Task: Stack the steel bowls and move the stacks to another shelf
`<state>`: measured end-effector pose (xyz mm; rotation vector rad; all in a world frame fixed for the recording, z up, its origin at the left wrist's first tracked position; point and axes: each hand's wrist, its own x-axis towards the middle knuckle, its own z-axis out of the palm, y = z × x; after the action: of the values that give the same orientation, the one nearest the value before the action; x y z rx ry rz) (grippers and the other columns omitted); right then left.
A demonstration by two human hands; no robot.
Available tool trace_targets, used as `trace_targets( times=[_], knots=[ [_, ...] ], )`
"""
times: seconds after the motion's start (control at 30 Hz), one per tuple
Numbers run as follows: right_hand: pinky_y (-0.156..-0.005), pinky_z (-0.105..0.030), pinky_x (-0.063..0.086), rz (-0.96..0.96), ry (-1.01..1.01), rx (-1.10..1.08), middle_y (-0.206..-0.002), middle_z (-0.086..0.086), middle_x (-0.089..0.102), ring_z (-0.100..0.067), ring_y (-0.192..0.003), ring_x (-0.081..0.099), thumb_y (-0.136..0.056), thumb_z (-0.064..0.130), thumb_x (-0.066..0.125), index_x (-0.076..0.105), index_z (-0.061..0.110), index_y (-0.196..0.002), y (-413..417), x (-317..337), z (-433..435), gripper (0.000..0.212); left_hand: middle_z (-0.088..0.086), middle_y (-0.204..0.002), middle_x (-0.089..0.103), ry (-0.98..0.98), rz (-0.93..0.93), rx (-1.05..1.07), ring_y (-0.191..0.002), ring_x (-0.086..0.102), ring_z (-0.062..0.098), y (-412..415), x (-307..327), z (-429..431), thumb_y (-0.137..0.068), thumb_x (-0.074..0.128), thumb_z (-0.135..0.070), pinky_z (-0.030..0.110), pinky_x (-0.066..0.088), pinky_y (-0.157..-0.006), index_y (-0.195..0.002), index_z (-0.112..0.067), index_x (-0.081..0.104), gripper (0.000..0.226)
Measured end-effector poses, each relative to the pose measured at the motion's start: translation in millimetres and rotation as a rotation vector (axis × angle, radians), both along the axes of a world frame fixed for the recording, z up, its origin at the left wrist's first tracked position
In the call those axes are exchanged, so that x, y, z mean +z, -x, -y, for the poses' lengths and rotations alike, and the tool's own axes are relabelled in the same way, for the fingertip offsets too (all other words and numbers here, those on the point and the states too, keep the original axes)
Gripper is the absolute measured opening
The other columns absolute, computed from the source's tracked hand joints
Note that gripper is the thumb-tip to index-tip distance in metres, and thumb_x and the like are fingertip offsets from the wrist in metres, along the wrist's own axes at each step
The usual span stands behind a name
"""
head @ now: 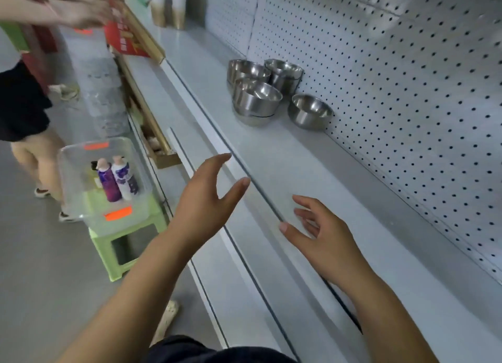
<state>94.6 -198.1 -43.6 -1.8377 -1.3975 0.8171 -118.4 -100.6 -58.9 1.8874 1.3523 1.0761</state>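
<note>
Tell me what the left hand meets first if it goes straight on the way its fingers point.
Most likely the front stack of steel bowls: the open left hand points along the shelf toward it, with bare shelf between. Depth is unclear, so it could pass above the rims.

Two bottles (116, 179) stand in a clear bin (92, 218) atop a green stool (104, 254).

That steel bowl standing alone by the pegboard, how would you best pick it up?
Probably by its rim, from above and the aisle side: the single bowl sits upright, mouth open, with its far side close to the pegboard.
</note>
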Motion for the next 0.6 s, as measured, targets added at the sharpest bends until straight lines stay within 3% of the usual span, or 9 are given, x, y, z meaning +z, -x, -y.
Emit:
trace_targets(
  times=[0.17,0.27,0.33,0.43,0.53,0.6],
  knots=[
    [-0.103,-0.014,0.046,-0.036,-0.043,-0.164,-0.132,0.012,0.063,0.001,-0.123,0.059,-0.087,0.04,0.079,0.059,0.04,-0.134,-4,3,-65,0.051,-0.002,-0.158,0.041,0.006,-0.008,-0.044,-0.143,0.042,0.019,-14,11,-109,-0.093,0.058,-0.062,0.044,0.041,-0.114,-0.154,-0.024,0.033,0.077],
    [-0.09,-0.001,0.045,-0.054,-0.085,-0.234,-0.137,0.019,0.06,0.007,-0.12,0.059,-0.092,0.037,0.075,0.059,0.033,-0.136,0,6,-109,0.047,0.001,-0.163,0.035,0.022,-0.055,-0.09,-0.146,0.038,0.023,-18,13,-175,-0.09,0.062,-0.063,0.047,0.04,-0.116,-0.157,-0.021,0.026,0.087],
    [-0.087,-0.003,0.045,-0.052,-0.118,-0.281,-0.137,0.019,0.059,0.006,-0.118,0.06,-0.095,0.037,0.072,0.058,0.03,-0.138,3,8,-138,0.046,0.002,-0.164,0.033,0.024,-0.095,-0.144,-0.147,0.037,0.025,-20,10,-213,-0.087,0.066,-0.063,0.048,0.04,-0.116,-0.158,-0.02,0.022,0.095],
    [-0.094,-0.017,0.048,-0.028,-0.19,-0.374,-0.137,0.013,0.06,0.004,-0.114,0.06,-0.099,0.04,0.066,0.054,0.031,-0.142,11,12,-182,0.046,0.002,-0.165,0.03,0.054,-0.097,-0.233,-0.148,0.036,0.024,-21,3,-256,-0.081,0.076,-0.061,0.048,0.039,-0.116,-0.16,-0.023,0.015,0.106],
    [-0.081,-0.012,0.044,-0.033,-0.208,-0.412,-0.137,0.014,0.056,0.0,-0.115,0.057,-0.101,0.045,0.06,0.046,0.038,-0.149,22,18,-218,0.05,0.0,-0.163,0.034,0.049,-0.048,-0.329,-0.144,0.04,0.02,-21,0,-283,-0.077,0.082,-0.055,0.043,0.041,-0.115,-0.159,-0.026,0.013,0.111],
    [-0.085,-0.013,0.043,-0.024,-0.219,-0.41,-0.14,0.015,0.053,-0.003,-0.123,0.055,-0.101,0.049,0.058,0.043,0.044,-0.151,30,22,-236,0.052,-0.006,-0.153,0.044,0.027,-0.002,-0.399,-0.133,0.049,0.014,-23,-4,-295,-0.077,0.084,-0.051,0.036,0.045,-0.107,-0.156,-0.029,0.018,0.105]
  ],
)
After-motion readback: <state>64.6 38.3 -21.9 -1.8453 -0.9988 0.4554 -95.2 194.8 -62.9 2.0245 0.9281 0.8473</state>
